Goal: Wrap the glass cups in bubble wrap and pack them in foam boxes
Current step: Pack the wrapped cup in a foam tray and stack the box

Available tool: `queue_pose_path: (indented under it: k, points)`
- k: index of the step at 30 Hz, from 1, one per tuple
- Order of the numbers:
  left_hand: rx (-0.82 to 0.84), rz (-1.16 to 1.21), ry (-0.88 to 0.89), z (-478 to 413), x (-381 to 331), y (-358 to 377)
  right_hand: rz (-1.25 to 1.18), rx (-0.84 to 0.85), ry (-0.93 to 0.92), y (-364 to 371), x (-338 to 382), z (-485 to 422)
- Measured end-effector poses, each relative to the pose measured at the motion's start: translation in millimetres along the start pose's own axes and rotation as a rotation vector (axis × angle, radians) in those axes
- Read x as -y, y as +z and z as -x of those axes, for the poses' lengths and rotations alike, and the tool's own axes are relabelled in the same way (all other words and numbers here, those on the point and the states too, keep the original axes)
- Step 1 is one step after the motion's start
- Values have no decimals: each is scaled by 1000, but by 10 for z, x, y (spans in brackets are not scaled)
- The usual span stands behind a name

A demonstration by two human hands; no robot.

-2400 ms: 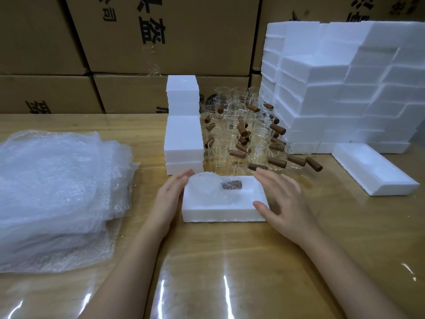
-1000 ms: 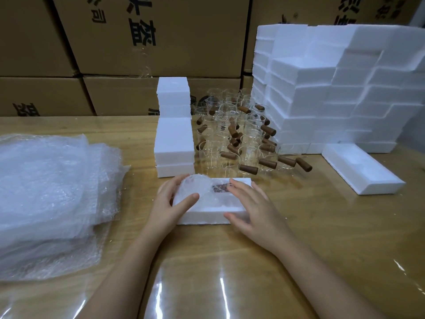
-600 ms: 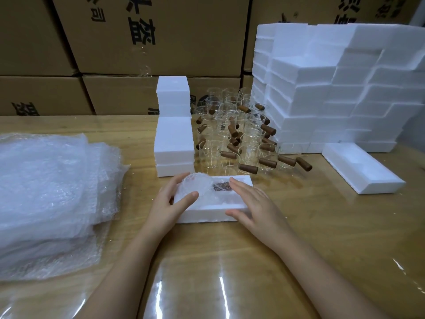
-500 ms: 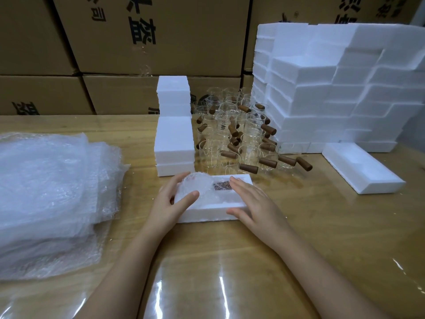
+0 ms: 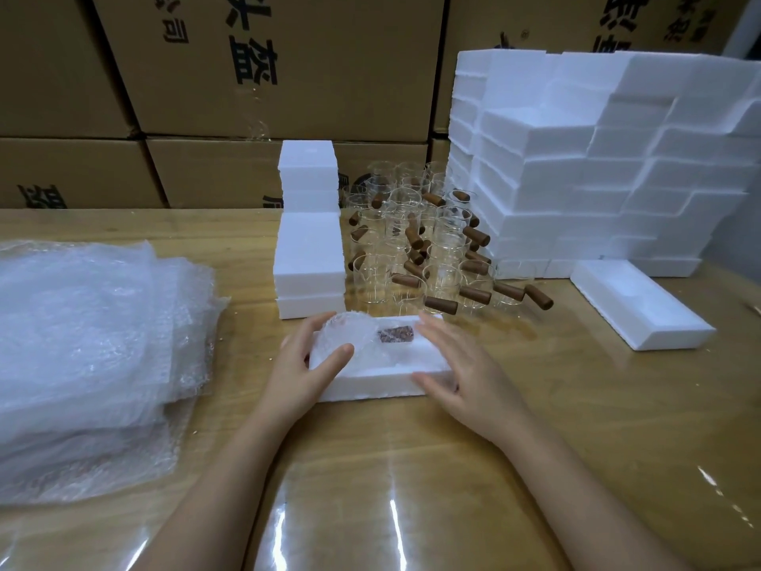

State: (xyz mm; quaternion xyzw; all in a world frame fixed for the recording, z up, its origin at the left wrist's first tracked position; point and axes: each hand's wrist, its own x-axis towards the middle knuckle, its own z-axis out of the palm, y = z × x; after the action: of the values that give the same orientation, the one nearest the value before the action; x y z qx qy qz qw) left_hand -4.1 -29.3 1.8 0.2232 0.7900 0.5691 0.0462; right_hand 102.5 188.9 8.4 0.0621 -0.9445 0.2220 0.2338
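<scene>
Left hand (image 5: pixel 302 366) and right hand (image 5: pixel 469 381) pressed straight-fingered; I feared cracking the wrapped cup (image 5: pixel 358 335) (proud of the foam box (image 5: pixel 370 383)).

- A table (image 5: pixel 535 426) runs across the room, with cardboard cartons (image 5: pixel 288 76) stacked behind it.
- At the near centre of the table lies a foam box (image 5: pixel 370 379), and in its left part sits a wrapped cup (image 5: pixel 354 335).
- The left hand (image 5: pixel 304 364) rests at the box's left end and the right hand (image 5: pixel 465 372) at its right end.
- To the far left lies a stack of bubble wrap (image 5: pixel 82 331).
- Just behind the box, slightly left, stand stacked foam boxes (image 5: pixel 309 249).
- To the right of that stack are crowded glass cups (image 5: pixel 416 241).
- To the right of the cups rises a wall of foam boxes (image 5: pixel 597 179).
- Before that wall lies a single foam tray (image 5: pixel 642 311).
</scene>
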Motion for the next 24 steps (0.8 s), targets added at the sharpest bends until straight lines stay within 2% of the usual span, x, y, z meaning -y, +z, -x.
queue_pose_path:
  k: [3, 5, 6, 9, 11, 17, 22, 24]
  points:
    - [3, 3, -17, 5, 0, -12, 77, -334, 64, -298, -193, 50]
    - [-2, 8, -13, 1, 1, -12, 149, -513, 248, -531, -468, 156]
    - [-1, 11, -13, 0, 3, -9, 183, -549, 379, -642, -636, 239]
    - [5, 13, -30, -2, 24, -15, 211, -488, 786, -890, -1054, 508]
    - [10, 8, -33, -2, 35, -29, 195, -449, 935, -953, -1180, 609]
    - [-1, 31, -16, -21, 29, -17, 226, -491, 972, -942, -1269, 595]
    - [-1, 31, -14, -31, 43, -26, 281, -333, 1081, -985, -1439, 576]
    - [2, 35, -14, -38, 43, -24, 290, -357, 1061, -1011, -1504, 586]
